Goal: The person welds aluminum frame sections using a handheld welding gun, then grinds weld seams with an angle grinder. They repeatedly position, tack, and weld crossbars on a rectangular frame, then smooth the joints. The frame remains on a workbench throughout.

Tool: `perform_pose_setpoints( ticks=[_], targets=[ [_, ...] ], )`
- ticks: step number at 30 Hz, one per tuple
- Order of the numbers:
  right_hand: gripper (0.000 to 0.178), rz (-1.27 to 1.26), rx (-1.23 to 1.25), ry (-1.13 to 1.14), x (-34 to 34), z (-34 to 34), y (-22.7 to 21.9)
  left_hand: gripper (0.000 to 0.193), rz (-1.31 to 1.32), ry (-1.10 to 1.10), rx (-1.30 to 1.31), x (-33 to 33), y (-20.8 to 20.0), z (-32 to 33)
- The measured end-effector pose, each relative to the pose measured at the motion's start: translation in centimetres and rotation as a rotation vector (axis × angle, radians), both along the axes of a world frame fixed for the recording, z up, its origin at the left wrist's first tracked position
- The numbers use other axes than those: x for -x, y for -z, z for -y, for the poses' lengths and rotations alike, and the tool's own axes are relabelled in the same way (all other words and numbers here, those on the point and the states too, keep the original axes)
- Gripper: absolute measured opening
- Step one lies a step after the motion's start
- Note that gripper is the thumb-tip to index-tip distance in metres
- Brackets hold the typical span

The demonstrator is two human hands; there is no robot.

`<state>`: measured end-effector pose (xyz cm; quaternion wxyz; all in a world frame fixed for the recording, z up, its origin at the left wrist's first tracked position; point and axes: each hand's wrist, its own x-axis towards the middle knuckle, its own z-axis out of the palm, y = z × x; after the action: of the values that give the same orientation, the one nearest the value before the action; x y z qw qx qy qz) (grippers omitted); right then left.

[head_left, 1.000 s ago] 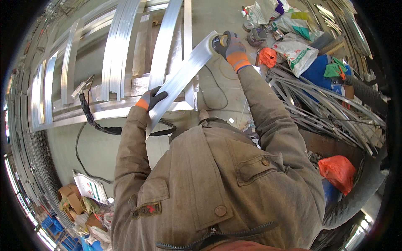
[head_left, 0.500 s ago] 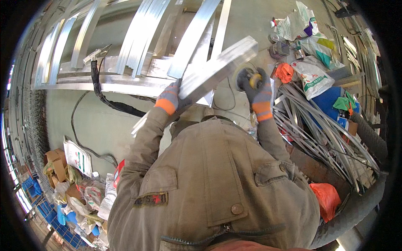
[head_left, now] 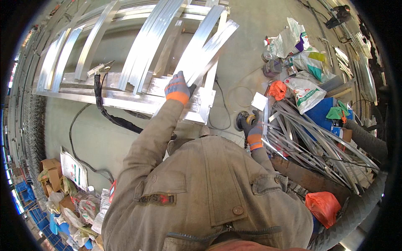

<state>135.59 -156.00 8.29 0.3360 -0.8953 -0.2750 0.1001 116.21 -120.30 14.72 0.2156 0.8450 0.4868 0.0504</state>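
Head view: your left hand (head_left: pixel 178 90) grips the bar (head_left: pixel 215 48), now farther over the frame (head_left: pixel 88 97); right hand (head_left: pixel 253 131) holds the tool (head_left: pixel 241 121) nearer you.

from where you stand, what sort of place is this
Probably a metalworking shop: metal bars lie across a frame, the right hand holds a round tool, and thin strips lie heaped on the right.

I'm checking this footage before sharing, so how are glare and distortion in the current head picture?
Head view: glare whitens parts of the long silvery metal bar at the grey-and-orange gloved left hand; same head view: lines bow toward the black rim.
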Motion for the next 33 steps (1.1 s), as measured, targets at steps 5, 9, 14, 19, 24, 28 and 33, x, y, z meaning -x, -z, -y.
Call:
perform_pose_setpoints(
  ticks=[5, 9, 14, 19, 24, 28, 33],
  targets=[
    [0.074, -0.132, 0.114, -0.007, 0.9, 0.3, 0.9, 0.092, -0.111, 0.014, 0.047, -2.7, -0.3, -1.5],
    [0.076, -0.061, 0.049, -0.037, 0.8, 0.8, 1.8, 0.119, -0.205, 0.078, 0.168, -0.5, -0.7, -1.2],
    [0.078, 0.010, 0.050, -0.040, 0.7, 1.1, 2.6, 0.137, -0.081, 0.065, 0.315, 11.6, 0.7, 0.0],
    [0.076, 0.008, 0.025, -0.096, 0.8, -0.7, 2.0, 0.102, 0.074, -0.288, 0.341, 26.6, 4.0, 2.1],
    [0.074, 0.008, 0.068, -0.214, 1.5, -3.5, 0.5, 0.056, 0.268, -0.532, 0.224, 34.5, 6.1, 6.1],
    [0.073, 0.102, 0.068, -0.302, 2.6, -5.8, -0.5, 0.048, 0.326, -0.504, 0.102, 34.9, 7.6, 9.0],
    [0.077, 0.031, 0.073, -0.314, 4.5, -7.9, -1.8, 0.089, 0.389, -0.337, 0.003, 29.8, 6.2, 10.2]
  ],
)
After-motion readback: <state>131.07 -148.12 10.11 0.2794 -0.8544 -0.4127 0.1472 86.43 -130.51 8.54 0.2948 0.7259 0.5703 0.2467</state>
